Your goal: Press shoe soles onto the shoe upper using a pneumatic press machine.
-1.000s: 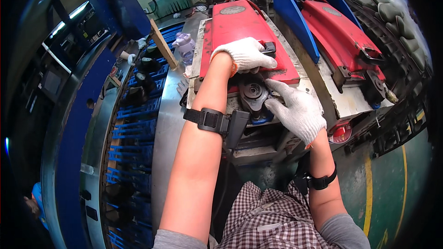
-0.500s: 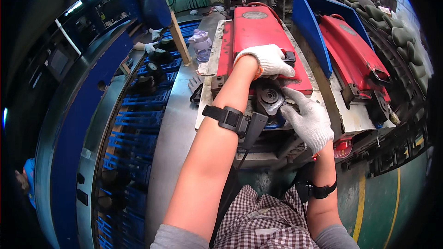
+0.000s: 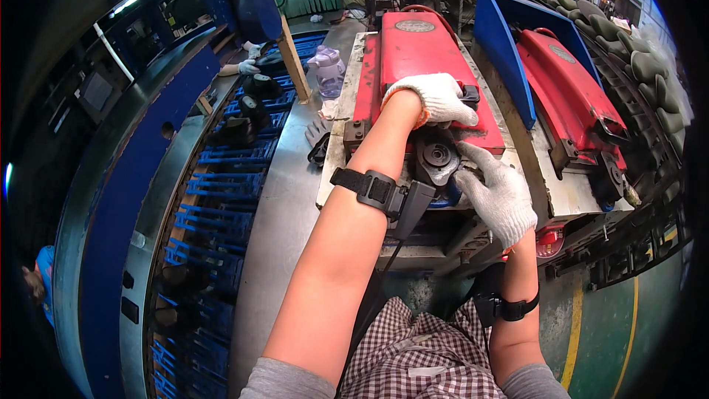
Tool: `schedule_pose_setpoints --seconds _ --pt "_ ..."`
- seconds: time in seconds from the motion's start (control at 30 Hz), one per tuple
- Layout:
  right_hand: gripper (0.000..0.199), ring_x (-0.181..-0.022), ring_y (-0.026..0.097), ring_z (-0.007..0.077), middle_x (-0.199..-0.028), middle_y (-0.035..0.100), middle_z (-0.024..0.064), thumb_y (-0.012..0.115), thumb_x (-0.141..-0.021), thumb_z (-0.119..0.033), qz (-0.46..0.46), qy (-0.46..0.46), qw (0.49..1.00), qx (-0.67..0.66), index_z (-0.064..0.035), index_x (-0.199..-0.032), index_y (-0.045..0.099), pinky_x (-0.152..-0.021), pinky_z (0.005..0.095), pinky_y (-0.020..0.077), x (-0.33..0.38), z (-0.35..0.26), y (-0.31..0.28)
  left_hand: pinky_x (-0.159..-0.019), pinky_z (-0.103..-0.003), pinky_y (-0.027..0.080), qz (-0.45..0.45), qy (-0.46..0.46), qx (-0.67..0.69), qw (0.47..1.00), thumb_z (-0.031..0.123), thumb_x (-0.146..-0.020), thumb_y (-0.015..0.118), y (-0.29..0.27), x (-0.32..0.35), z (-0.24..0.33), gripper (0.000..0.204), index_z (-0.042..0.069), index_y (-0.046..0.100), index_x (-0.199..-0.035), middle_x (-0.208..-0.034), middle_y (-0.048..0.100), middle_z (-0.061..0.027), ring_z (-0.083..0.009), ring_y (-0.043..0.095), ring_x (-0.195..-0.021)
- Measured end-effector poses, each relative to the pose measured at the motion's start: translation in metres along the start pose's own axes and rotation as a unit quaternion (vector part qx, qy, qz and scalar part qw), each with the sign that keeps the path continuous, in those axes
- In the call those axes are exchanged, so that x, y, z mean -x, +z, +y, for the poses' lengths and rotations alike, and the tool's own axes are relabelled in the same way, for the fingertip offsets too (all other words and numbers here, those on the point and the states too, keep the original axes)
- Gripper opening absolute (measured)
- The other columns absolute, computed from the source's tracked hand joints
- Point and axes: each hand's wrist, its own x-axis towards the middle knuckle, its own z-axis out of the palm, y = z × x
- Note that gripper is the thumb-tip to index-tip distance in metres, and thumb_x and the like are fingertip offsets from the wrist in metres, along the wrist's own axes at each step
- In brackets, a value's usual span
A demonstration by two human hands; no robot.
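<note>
The left hand (image 3: 437,100), in a white knitted glove, was positioned at the front end of the red machine cover (image 3: 413,55). Its fingers were curled together around the black handle (image 3: 470,94), the end of which protruded beyond the glove; the fingertips were hidden.

The round metal part (image 3: 437,154) was located at the front of the machine, just below the lower edge of the cover and between the 2 hands. Its concentric rings faced the wearer.

The right hand (image 3: 502,199), also gloved, was positioned to the right of the part. Its thumb and index finger were spread, with the tips at the part's right edge; whether they pinched it could not be determined. The other fingers were partly concealed.

To the right, a 2nd red cover (image 3: 557,77) was located beside a blue guard (image 3: 506,59). To the left, a translucent purple bottle (image 3: 327,74) stood on the metal bench (image 3: 284,207), near a wooden post (image 3: 294,66). Beyond the post, a co-worker's gloved hand (image 3: 247,67) was located near dark objects on the blue rack (image 3: 221,192).
</note>
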Motion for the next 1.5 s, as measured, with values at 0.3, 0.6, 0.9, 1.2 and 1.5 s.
schedule_pose_setpoints --seconds 0.3,0.6,0.9,1.2,1.5 --pt "0.049 -0.102 0.073 0.0358 -0.108 0.075 0.0207 0.073 -0.091 -0.032 -0.003 0.005 1.0 -0.004 -0.011 -0.135 0.067 -0.089 0.0433 0.0569 -0.0005 -0.0031 -0.0008 -0.076 -0.036 0.054 0.003 0.0 -0.003 1.0 0.048 -0.073 0.075 -0.0006 0.0019 0.0007 0.05 0.005 0.077 -0.098 -0.087 0.074 -0.0093 -0.0228 0.067 -0.078" --pt "0.05 -0.104 0.073 0.0363 -0.108 0.075 0.0204 0.072 -0.092 -0.033 -0.008 0.013 1.0 0.012 -0.0111 -0.136 0.066 -0.091 0.0438 0.0562 -0.0001 -0.0048 -0.0028 -0.077 -0.036 0.053 0.005 0.003 0.01 1.0 0.048 -0.074 0.076 -0.0007 0.0047 0.0032 0.051 0.004 0.077 -0.099 -0.087 0.074 -0.0091 -0.0223 0.067 -0.077" --pt "0.051 -0.104 0.073 0.0359 -0.109 0.076 0.0198 0.072 -0.092 -0.035 0.0 0.009 1.0 -0.008 -0.0126 -0.137 0.066 -0.09 0.0437 0.056 0.0011 -0.0005 0.0002 -0.056 -0.032 0.045 0.023 0.021 0.021 0.999 0.044 -0.08 0.078 0.0018 0.0044 0.0018 0.04 0.004 0.074 -0.086 -0.071 0.067 -0.0051 -0.0144 0.058 -0.06" --pt "0.05 -0.107 0.072 0.0353 -0.111 0.075 0.0196 0.072 -0.092 -0.034 -0.011 0.019 1.0 -0.004 -0.0122 -0.137 0.066 -0.091 0.0431 0.0561 0.0013 -0.0011 -0.0007 -0.051 -0.031 0.042 0.018 0.021 0.038 0.999 0.042 -0.081 0.079 0.0025 0.0037 0.0014 0.038 0.004 0.074 -0.084 -0.068 0.065 -0.0047 -0.013 0.055 -0.055" --pt "0.05 -0.108 0.072 0.0354 -0.113 0.075 0.0197 0.072 -0.092 -0.034 -0.011 0.018 1.0 -0.014 -0.0121 -0.137 0.066 -0.093 0.0434 0.0556 0.0003 -0.0019 0.0 -0.072 -0.035 0.052 -0.003 -0.01 0.016 1.0 0.048 -0.073 0.076 -0.0021 0.0053 0.0033 0.049 0.005 0.077 -0.097 -0.084 0.073 -0.0081 -0.0206 0.066 -0.074"
